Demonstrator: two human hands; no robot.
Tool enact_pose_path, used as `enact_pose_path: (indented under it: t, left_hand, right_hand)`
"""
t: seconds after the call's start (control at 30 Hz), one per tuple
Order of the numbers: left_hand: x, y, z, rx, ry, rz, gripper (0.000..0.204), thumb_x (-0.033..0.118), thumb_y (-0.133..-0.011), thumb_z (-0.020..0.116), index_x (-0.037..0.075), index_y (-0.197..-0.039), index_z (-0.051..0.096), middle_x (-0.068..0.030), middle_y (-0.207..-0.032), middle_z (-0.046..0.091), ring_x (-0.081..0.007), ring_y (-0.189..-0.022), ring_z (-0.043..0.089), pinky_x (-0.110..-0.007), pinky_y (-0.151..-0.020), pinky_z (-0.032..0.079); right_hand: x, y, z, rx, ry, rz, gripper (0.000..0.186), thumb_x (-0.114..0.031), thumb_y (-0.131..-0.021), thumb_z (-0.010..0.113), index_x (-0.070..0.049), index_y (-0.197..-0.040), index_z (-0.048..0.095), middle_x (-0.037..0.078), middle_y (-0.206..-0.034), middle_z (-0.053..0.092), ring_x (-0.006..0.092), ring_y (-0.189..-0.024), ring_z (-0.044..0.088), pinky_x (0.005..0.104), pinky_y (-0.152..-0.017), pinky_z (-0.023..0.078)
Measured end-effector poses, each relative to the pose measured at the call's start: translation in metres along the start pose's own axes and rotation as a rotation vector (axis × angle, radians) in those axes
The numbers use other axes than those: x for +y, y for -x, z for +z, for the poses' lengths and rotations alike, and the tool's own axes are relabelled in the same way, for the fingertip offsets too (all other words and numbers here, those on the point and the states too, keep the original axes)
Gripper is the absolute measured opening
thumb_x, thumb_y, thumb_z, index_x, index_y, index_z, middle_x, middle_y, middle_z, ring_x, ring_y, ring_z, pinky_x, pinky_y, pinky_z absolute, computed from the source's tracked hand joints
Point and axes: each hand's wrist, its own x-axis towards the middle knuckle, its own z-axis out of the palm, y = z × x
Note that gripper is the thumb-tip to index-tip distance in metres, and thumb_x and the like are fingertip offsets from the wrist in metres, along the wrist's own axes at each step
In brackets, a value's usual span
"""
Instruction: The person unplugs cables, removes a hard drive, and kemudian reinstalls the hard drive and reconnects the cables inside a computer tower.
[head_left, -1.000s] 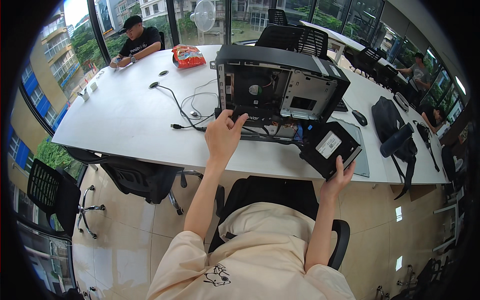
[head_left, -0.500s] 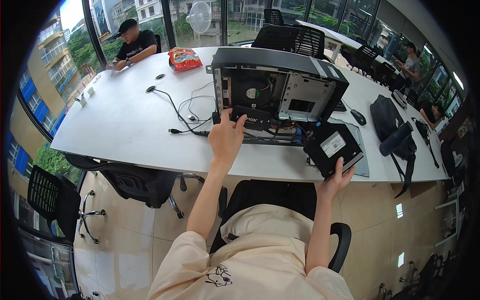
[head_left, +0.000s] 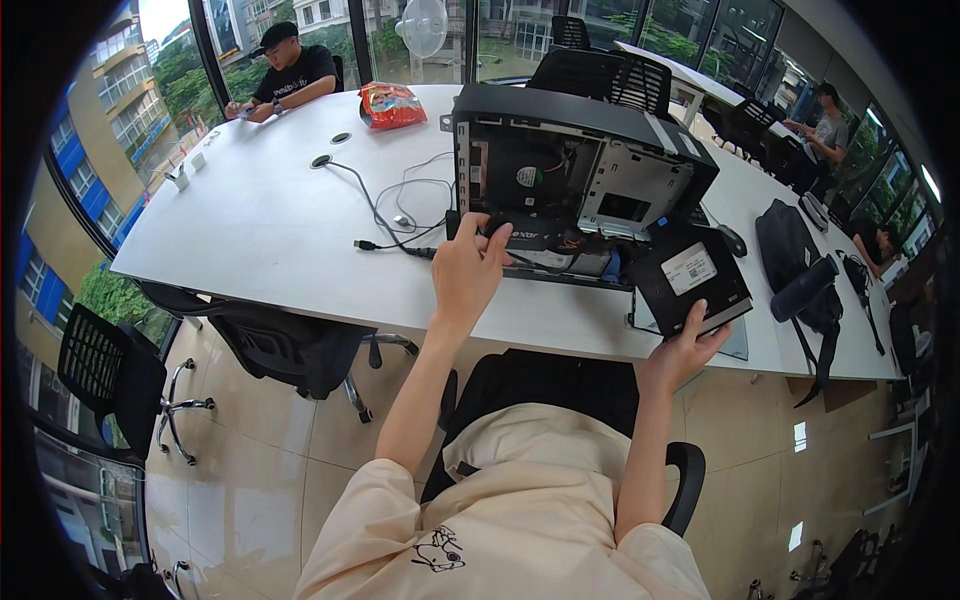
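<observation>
An opened black desktop computer case [head_left: 590,115] stands on the white table, its inside facing me. At its lower left front, my left hand [head_left: 468,280] pinches the left end of a flat black solid-state drive [head_left: 530,236] between thumb and fingers. That end is partly hidden by the fingertips. Dark cables [head_left: 570,245] run beside the drive inside the case. My right hand [head_left: 685,350] grips the near edge of a black optical drive [head_left: 655,285] with a white label, tilted at the case's lower right, over the table's front edge.
Loose cables [head_left: 385,225] lie left of the case, with a red snack bag [head_left: 392,106] behind. A mouse [head_left: 733,240], black bag [head_left: 785,245] and dark bottle [head_left: 803,290] are at right. A person [head_left: 290,75] sits at the far left; chairs [head_left: 270,340] stand by the table.
The view has shifted, so the case sits further right in the picture. My left hand keeps to the solid-state drive's left end. The optical drive in my right hand has tilted slightly.
</observation>
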Motion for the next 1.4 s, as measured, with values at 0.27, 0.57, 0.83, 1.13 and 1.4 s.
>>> enact_pose_path:
  t: [0.27,0.57,0.83,1.13,1.4]
  left_hand:
    - [-0.033,-0.009,0.019,0.101,-0.148,0.002,0.039,0.035,-0.104,0.067,0.003,-0.126,0.070,-0.0035,-0.068,0.076,-0.0247,-0.062,0.074,-0.036,-0.063,0.053]
    - [-0.032,-0.013,0.008,0.135,-0.296,0.119,0.042,0.040,-0.099,0.073,0.006,-0.123,0.074,-0.0019,-0.066,0.074,-0.0232,-0.059,0.072,-0.036,-0.059,0.050]
    - [-0.041,-0.004,0.021,0.217,-0.349,0.180,0.038,0.033,-0.095,0.079,0.007,-0.122,0.073,-0.0003,-0.064,0.073,-0.0202,-0.057,0.070,-0.032,-0.055,0.047]
    - [-0.028,-0.001,0.043,0.250,-0.373,0.583,0.050,0.022,-0.086,0.086,0.013,-0.133,0.070,-0.0033,-0.087,0.060,-0.0225,-0.064,0.063,-0.035,-0.058,0.048]
    - [-0.022,-0.002,0.065,0.146,-0.250,0.466,0.044,0.028,-0.086,0.086,0.013,-0.125,0.072,0.0001,-0.077,0.058,-0.0183,-0.061,0.060,-0.033,-0.057,0.048]
  right_hand:
    - [-0.011,-0.007,0.006,-0.069,0.094,-0.089,0.049,-0.017,-0.104,0.072,-0.002,-0.142,0.044,0.011,-0.129,0.061,0.0157,-0.114,0.060,0.0299,-0.100,0.050]
    - [-0.010,-0.007,0.004,-0.098,0.114,-0.096,0.047,-0.017,-0.104,0.072,-0.002,-0.141,0.046,0.010,-0.125,0.062,0.0145,-0.110,0.060,0.0287,-0.099,0.049]
    - [-0.007,-0.001,0.000,-0.101,0.081,-0.035,0.047,-0.018,-0.104,0.071,-0.001,-0.141,0.047,0.011,-0.128,0.063,0.0151,-0.112,0.061,0.0297,-0.100,0.049]
    - [-0.002,0.001,-0.007,-0.098,0.069,-0.013,0.048,-0.019,-0.105,0.070,0.000,-0.142,0.046,0.011,-0.130,0.062,0.0154,-0.114,0.061,0.0301,-0.100,0.049]
    - [0.001,0.003,-0.013,-0.100,0.085,-0.017,0.046,-0.017,-0.105,0.070,0.000,-0.141,0.048,0.011,-0.130,0.062,0.0157,-0.113,0.060,0.0304,-0.101,0.049]
